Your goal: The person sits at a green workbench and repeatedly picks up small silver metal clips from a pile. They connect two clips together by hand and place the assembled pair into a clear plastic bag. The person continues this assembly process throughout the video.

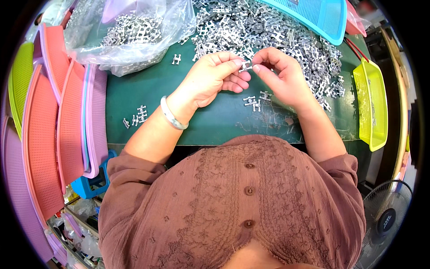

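Over the green tabletop (148, 101), both hands meet at one small silver H-shaped metal part (245, 67). My left hand (215, 76), with a pale bangle on its wrist, pinches the part between thumb and forefinger. From the other side, the thumb and forefinger of my right hand (284, 76) close on the part's right end. Just below the hands lies a small group of the same parts (253, 102). Another few parts (135, 117) rest left of my left forearm, and a single one (176, 59) lies near the bag.
A large heap of metal parts (268, 33) covers the far side. The clear plastic bag (172, 22) at far left holds more. Stacked coloured baskets (42, 139) line the left; a blue basket (313, 18) and a yellow-green basket (380, 103) stand right. A fan (387, 215) is at lower right.
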